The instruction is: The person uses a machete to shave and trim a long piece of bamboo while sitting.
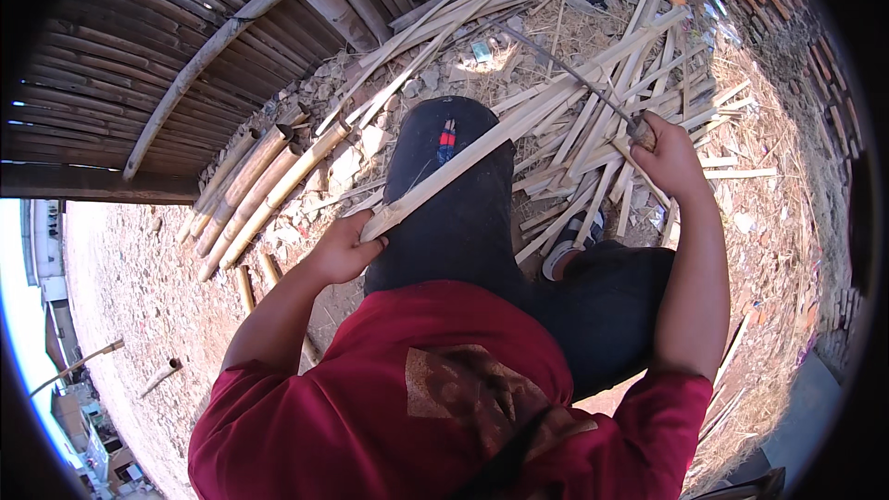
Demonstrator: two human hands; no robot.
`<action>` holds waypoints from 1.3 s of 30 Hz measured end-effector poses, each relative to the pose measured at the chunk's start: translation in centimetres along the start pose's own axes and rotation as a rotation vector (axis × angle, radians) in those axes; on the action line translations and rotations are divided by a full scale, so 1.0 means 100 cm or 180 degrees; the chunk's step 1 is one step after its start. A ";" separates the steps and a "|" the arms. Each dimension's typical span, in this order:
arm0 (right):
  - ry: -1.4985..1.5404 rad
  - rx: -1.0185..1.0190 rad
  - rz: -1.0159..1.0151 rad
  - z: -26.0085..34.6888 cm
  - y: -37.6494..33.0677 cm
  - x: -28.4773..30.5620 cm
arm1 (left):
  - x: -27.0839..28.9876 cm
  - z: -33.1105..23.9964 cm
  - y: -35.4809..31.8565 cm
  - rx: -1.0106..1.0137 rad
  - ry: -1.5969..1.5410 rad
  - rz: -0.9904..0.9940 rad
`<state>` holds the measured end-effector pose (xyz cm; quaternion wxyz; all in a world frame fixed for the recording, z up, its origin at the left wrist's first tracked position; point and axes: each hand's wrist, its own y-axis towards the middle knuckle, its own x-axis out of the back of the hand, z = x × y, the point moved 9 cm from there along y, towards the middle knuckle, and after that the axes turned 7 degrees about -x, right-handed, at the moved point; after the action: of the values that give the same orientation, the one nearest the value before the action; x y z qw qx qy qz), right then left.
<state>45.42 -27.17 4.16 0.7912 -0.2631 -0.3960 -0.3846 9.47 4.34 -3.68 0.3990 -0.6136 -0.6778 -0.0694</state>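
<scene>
My left hand (344,248) is closed round the near end of a long, pale split bamboo strip (463,162). The strip slants across my dark-trousered thigh (435,231), and its far end reaches over the pile of split strips (593,143) ahead and to the right. In my right hand (670,159) is a long, thin-bladed knife (582,79), gripped by its short, rough handle. Its narrow dark blade points forward and left, above the strips and apart from my left hand.
Several whole bamboo poles (264,187) lie on the rubble at the left. A bamboo-slat wall (111,74) with wooden beams stands behind them. A brick wall (815,83) rises at the right. Straw and litter cover the ground, and a shoe (559,257) shows beside the strips.
</scene>
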 end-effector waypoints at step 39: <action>-0.1104 0.0724 0.0419 0.068 -0.027 -0.045 | 0.002 -0.009 -0.018 -0.0119 0.0215 -0.0220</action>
<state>38.60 -22.02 4.46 0.7592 -0.2597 -0.5490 -0.2340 8.29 3.60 -2.24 0.4076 -0.5944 -0.6834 -0.1165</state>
